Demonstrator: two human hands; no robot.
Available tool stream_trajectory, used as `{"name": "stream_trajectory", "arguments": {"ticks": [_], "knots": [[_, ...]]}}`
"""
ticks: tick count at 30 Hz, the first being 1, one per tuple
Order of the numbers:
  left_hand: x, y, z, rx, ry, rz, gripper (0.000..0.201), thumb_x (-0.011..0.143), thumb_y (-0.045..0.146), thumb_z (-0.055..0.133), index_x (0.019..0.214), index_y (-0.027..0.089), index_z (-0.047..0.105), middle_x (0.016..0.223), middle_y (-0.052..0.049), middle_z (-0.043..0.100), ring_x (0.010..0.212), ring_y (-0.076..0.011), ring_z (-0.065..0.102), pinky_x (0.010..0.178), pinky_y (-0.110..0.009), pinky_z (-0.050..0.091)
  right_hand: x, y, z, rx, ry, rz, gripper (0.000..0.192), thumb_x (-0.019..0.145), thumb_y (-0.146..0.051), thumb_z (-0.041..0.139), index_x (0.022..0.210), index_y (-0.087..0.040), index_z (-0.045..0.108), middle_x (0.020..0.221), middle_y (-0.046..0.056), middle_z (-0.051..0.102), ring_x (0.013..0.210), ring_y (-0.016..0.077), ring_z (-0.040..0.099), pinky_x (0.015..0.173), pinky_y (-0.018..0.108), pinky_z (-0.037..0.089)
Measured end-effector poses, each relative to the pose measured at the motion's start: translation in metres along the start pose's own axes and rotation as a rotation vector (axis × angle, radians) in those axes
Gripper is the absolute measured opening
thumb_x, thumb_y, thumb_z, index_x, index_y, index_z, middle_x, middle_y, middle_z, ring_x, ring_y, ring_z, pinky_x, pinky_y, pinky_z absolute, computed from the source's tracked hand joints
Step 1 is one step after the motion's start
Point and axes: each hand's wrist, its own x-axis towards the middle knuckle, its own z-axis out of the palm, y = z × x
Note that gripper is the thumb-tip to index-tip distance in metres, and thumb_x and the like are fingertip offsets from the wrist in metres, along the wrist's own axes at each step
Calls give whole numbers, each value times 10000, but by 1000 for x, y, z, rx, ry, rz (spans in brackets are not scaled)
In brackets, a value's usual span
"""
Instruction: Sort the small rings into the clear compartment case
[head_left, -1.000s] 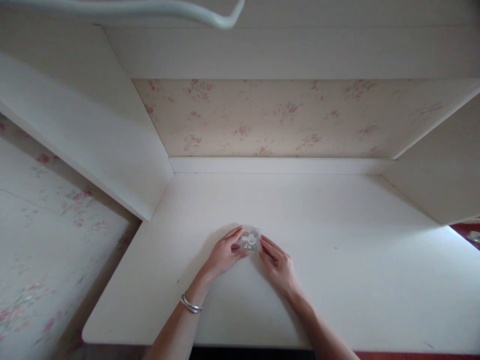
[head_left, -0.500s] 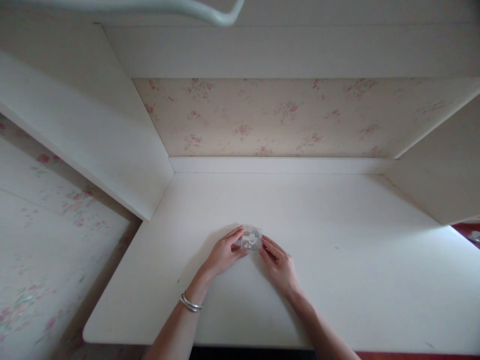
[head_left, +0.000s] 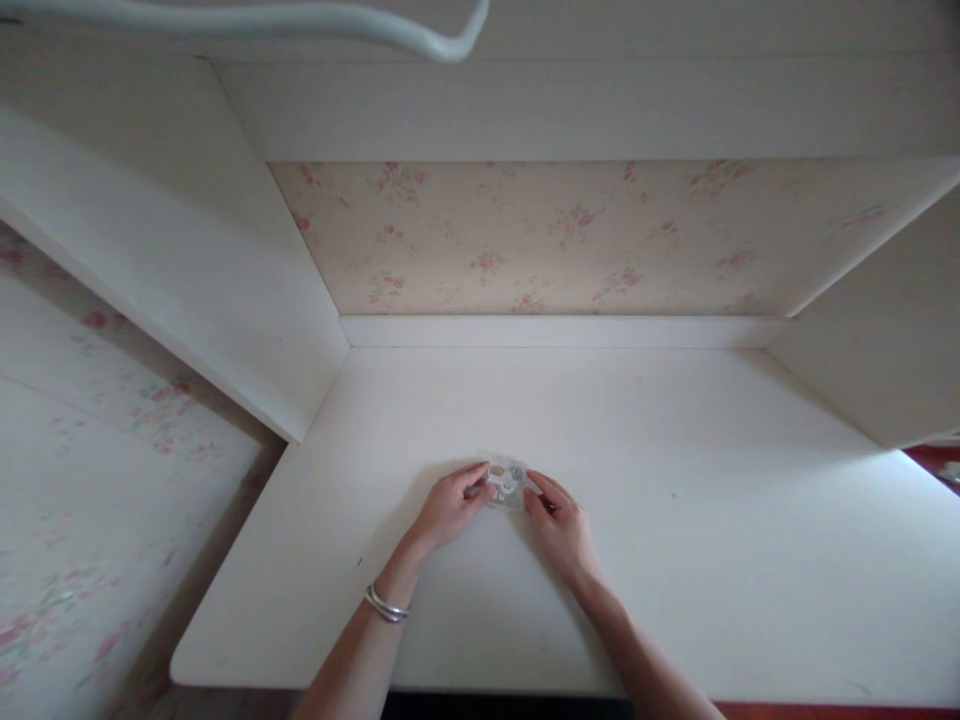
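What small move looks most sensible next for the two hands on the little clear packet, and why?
Probably pull the packet's two edges gently apart. The left hand and right hand each pinch one side of the small clear packet, which sits low over the white desk. Tiny pieces show inside, so a slow pull with a steady grip seems wise to avoid spilling.

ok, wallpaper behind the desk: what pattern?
Cream wallpaper with small pink flowers; head view.
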Motion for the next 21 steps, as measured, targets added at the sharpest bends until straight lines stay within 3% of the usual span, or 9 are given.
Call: {"name": "stream_trajectory", "arguments": {"ticks": [7, 13, 21], "knots": [[1, -7, 3, -61, -28, -14, 484, 839, 377, 550, 1289, 201, 525, 1203, -62, 630, 1023, -183, 630, 904, -300, 497, -1, -1, 1, 16, -37, 39, 431, 859, -459, 496, 1189, -213, 621, 1236, 77, 595, 649, 149, 641, 619, 295, 560], [2, -2, 7, 39, 16, 47, 341, 864, 379, 502, 1121, 220, 659, 1131, -37, 667, 1008, -172, 627, 884, -264, 491, 0, -1, 3, -100, -34, -31, 367, 876, -450, 476, 1080, -224, 681, 1116, 58, 663, 966, 218, 630, 867, 357, 506], [5, -3, 10, 140, 65, 51, 325, 876, 407, 467, 980, 230, 719, 991, -24, 714, 921, -178, 646, 832, -268, 489, 1, -6, 5, -116, -34, -18, 362, 890, -456, 449, 974, -208, 699, 1010, 57, 687, 890, 197, 634, 793, 312, 500]]}}
